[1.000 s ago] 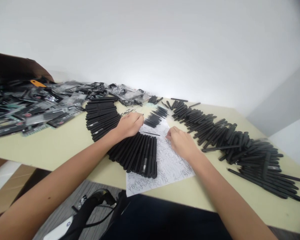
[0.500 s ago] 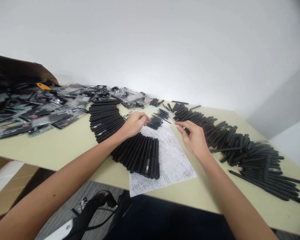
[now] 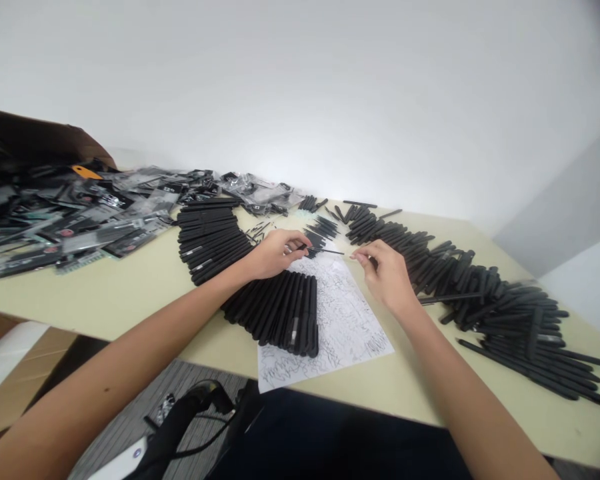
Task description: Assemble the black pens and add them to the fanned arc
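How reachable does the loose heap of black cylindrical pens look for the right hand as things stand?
Probably yes: the right hand is close beside the pen heap, with nothing visible between them. A dark patch inside its curled fingers might be something held, which could hinder grasping; that is unclear.

A small workroom in office-like surroundings, judging by its fittings: a plain white wall (image 3: pixel 300 87) stands behind a pale yellow table (image 3: pixel 420 393), and gray striped carpet (image 3: pixel 130 420) shows below the table's near edge. Goods lie in bulk, far beyond ordinary desk supplies. Clear packets (image 3: pixel 145 200) are piled across the left end, beside a brown box (image 3: pixel 45 130). Black pens are in 2 large groups, a fan of pens (image 3: pixel 207 233) left of center and a heap of pens (image 3: pixel 480 287) along the right side. Between them, a scribbled sheet of paper (image 3: pixel 340 327) reaches the near edge. Cardboard (image 3: pixel 30 380) shows below that edge at left.
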Tool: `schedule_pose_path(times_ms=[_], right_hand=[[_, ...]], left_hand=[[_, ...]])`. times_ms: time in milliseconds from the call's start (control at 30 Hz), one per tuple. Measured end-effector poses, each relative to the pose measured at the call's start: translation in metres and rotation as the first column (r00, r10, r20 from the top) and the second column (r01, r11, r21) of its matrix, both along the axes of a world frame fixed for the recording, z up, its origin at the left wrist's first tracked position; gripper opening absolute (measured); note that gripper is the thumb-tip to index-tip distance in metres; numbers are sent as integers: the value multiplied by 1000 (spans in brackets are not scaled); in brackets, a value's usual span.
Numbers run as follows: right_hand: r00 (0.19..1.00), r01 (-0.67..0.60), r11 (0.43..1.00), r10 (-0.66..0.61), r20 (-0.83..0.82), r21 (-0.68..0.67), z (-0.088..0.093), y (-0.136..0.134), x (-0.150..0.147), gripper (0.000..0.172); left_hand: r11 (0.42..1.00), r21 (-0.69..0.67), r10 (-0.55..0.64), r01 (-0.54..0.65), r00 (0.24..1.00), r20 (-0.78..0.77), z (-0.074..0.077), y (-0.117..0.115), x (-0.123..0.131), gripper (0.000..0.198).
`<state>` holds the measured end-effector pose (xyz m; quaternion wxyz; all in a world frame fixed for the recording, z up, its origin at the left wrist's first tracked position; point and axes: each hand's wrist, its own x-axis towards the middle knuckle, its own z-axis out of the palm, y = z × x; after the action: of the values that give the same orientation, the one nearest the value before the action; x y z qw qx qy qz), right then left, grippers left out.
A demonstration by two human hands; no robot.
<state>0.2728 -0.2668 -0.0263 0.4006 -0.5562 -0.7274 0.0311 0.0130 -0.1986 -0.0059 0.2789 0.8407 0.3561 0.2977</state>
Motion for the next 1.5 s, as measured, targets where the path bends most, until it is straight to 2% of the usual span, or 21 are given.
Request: schedule_pose_path(times_ms=[433, 767, 967, 1167, 1267, 1500], right_hand=[[999, -1, 1000, 1, 53, 0, 0, 1, 4, 24], [988, 1, 999, -8, 154, 45, -3, 1, 6, 18], [979, -105, 994, 101, 177, 14, -1, 0, 6, 12], [958, -256, 966, 257, 127, -26, 1, -3, -7, 18], [957, -276, 961, 276, 91, -15, 2, -5, -12, 18], [964, -258, 965, 253, -83, -47, 7, -8, -14, 19]], left_hand=[[997, -23, -72, 72, 997, 10, 1, -1, 1, 19], [971, 216, -68, 103, 984, -165, -2, 2, -3, 23], [965, 216, -109, 149, 976, -187, -1, -3, -3, 29], [932, 276, -191, 234, 966, -174, 4, -14, 2, 20], [925, 290, -198, 244, 964, -179, 5, -17, 3, 19], [916, 326, -222, 234, 972, -75, 8, -18, 4, 17]])
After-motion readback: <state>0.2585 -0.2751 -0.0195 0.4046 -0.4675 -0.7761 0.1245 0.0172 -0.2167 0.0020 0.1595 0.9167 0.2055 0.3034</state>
